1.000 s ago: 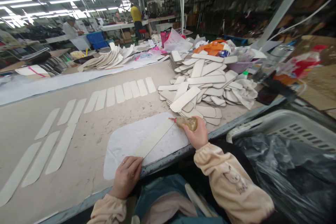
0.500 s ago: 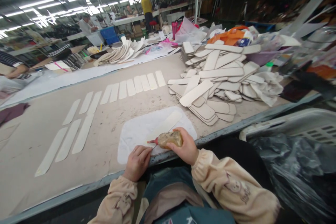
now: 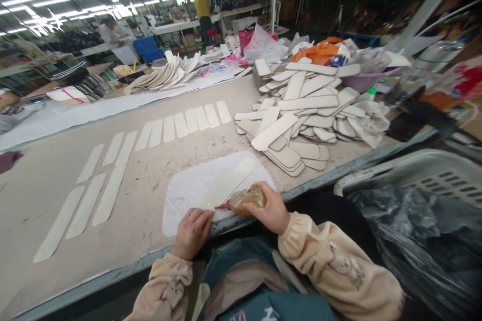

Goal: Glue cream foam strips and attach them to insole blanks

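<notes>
My right hand (image 3: 271, 209) is wrapped around a squeeze bottle (image 3: 246, 200) of amber-brown liquid, probably glue. Its red nozzle (image 3: 223, 205) points left and sits close to my left fingertips. A pale cream strip with rounded ends (image 3: 233, 179) lies slantwise on a white sheet (image 3: 183, 193) at the table's front edge. By the near end of that strip, my left hand (image 3: 194, 231) is closed with its fingers pressed together; what they pinch, if anything, is hidden. Several similar strips (image 3: 109, 193) are laid out in rows to the left and behind.
A heap of grey-edged strips (image 3: 301, 105) covers the table's right side. A white plastic basket (image 3: 417, 173) with a dark plastic bag (image 3: 406, 230) stands at my right. Curved pieces (image 3: 169, 75) are stacked at the back. Other people, one in a yellow top (image 3: 202, 6), are in the background.
The view has shifted slightly, so the scene sits further left. The bottle has moved a little to the right relative to the white sheet, nozzle nearer my left fingertips. Both hands keep their hold.
</notes>
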### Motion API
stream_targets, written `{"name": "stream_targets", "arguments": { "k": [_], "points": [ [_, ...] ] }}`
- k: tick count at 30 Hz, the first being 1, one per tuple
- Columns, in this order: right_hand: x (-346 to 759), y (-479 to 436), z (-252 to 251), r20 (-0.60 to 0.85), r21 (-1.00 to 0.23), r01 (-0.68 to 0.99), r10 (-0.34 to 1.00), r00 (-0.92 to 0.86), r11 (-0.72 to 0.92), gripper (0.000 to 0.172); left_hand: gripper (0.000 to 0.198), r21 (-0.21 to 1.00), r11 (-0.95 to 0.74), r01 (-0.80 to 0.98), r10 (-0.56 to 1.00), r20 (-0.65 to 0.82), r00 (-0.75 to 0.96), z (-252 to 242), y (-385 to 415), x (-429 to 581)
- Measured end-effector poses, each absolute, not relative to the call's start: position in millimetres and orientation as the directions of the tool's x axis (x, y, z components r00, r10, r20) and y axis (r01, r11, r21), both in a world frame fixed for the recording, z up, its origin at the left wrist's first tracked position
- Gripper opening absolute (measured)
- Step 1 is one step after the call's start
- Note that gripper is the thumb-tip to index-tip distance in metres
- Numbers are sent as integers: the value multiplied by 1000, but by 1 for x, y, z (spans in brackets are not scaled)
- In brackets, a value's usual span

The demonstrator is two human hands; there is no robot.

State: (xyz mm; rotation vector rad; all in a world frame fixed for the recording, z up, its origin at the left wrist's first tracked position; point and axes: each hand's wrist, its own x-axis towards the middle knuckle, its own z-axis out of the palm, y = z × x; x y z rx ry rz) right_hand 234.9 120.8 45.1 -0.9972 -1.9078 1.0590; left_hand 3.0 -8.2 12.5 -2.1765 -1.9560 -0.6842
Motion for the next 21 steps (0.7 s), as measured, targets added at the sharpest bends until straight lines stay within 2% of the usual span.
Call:
{"name": "stream_targets", "arguments": {
  "k": [4, 11, 16, 19, 21],
  "points": [
    [244, 132, 45, 218, -877, 332, 903, -371, 348, 41, 13, 208, -168, 964, 900, 432, 63, 13, -7, 3],
    [269, 169, 42, 284, -830, 457, 948, -145, 319, 42, 12, 166, -195, 967, 877, 471, 96, 16, -4, 5],
    [279, 188, 41, 405, -756, 549, 914, -35, 357, 44, 12, 168, -190, 967, 879, 468, 91, 16, -3, 4],
    [276, 184, 42, 460, -756, 507, 887, -40, 415, 45, 12, 180, -184, 966, 884, 461, 83, 15, -4, 4],
    [267, 172, 42, 422, -815, 399, 902, -91, 421, 46, 12, 183, -183, 966, 885, 459, 80, 15, -4, 4]
  ]
}}
